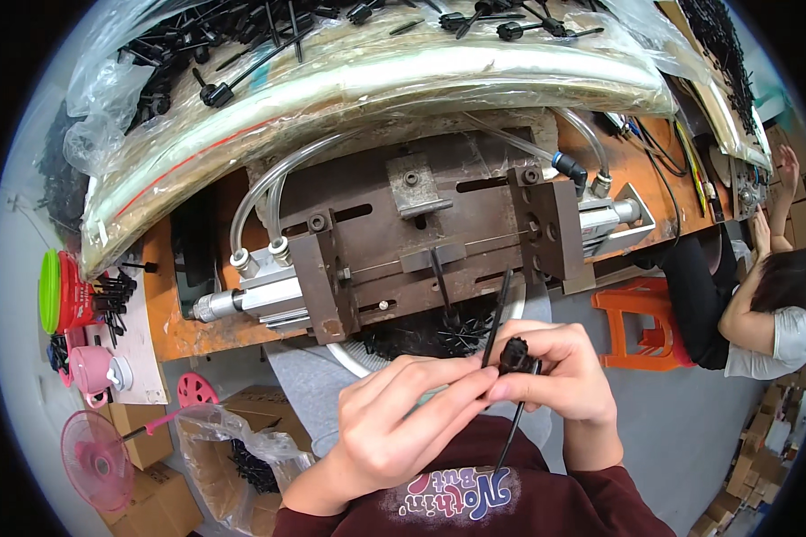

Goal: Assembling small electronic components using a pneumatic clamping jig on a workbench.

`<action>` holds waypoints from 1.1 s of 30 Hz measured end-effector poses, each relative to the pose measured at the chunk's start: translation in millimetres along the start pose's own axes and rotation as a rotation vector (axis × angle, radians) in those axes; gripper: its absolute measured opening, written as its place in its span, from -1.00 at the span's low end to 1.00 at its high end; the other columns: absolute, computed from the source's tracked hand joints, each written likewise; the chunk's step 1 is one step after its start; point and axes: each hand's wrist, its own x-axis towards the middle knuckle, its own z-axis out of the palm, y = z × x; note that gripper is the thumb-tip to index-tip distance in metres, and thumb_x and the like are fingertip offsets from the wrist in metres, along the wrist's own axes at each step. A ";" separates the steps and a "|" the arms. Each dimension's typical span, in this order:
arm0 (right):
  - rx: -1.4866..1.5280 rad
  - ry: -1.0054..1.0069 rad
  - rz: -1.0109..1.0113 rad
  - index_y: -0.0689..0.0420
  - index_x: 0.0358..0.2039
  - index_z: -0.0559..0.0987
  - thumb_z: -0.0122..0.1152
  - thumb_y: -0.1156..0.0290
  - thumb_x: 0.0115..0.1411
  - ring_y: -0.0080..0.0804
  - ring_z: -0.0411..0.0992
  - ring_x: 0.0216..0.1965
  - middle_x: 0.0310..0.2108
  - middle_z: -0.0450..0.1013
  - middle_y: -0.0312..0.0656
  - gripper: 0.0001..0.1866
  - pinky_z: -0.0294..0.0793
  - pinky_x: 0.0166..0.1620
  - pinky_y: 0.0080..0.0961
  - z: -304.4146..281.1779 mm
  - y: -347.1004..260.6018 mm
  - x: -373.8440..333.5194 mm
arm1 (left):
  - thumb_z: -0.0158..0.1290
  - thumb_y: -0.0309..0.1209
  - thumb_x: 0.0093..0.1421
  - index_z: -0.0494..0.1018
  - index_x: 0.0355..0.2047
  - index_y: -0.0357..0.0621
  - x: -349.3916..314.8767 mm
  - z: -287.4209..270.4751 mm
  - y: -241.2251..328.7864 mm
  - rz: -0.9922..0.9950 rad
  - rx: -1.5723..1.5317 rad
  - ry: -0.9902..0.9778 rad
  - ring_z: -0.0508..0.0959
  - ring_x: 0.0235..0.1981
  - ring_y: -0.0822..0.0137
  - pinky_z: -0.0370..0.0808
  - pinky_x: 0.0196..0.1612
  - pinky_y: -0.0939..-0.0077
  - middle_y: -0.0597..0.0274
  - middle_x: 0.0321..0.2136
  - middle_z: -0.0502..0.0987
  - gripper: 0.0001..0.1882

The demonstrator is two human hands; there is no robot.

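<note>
Both of my hands meet in front of my chest, near the front of a brown metal fixture. Pinched in my left hand [403, 416] is a thin black rod [500, 313] that points up toward the fixture. My right hand [560, 369] is closed on a black rod with a ribbed round head [514, 354]; a thin shaft [513, 430] slants down below the fingers. Whether these pieces are joined is hidden by the fingertips. On the fixture, another black rod [440, 273] leans by the small middle block [433, 258].
Air cylinders [273, 297] with clear hoses flank the fixture on the orange table [166, 304]. Black parts fill a bin [358, 358] below and lie on the plastic-covered ledge [367, 76] behind. A pink fan [98, 458] stands left; a person sits right by an orange stool [640, 309].
</note>
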 end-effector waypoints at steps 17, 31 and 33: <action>0.064 0.548 -0.396 0.30 -0.39 0.54 0.31 0.42 0.09 -0.66 0.29 -0.59 -0.40 0.43 -0.12 -0.80 0.22 -0.55 -0.75 7.3 -2.8 -21.9 | 0.32 -0.46 -0.16 0.58 -0.39 -0.21 12.6 16.2 -23.9 0.017 0.488 0.011 0.51 -0.60 0.38 0.38 -0.52 0.60 0.11 -0.12 0.59 -0.73; -1.074 0.622 -0.945 0.16 -0.24 0.63 0.34 0.61 -0.09 -0.44 0.41 -0.57 -0.28 0.51 -0.11 -0.69 0.34 -0.55 -0.56 10.7 -0.9 -29.0 | 0.39 -0.45 -0.18 0.59 -0.37 -0.24 12.4 1.6 -14.5 -0.036 -0.064 0.036 0.60 -0.54 0.41 0.49 -0.49 0.62 0.05 -0.23 0.62 -0.67; -1.106 0.433 -0.965 0.26 -0.22 0.63 0.31 0.61 -0.13 -0.45 0.38 -0.59 -0.22 0.51 -0.04 -0.64 0.37 -0.54 -0.56 8.6 -2.2 -21.8 | 0.44 -0.43 -0.20 0.59 -0.33 -0.27 12.2 -13.9 7.0 -0.208 -0.478 -0.071 0.62 -0.48 0.37 0.57 -0.41 0.60 0.03 -0.34 0.63 -0.61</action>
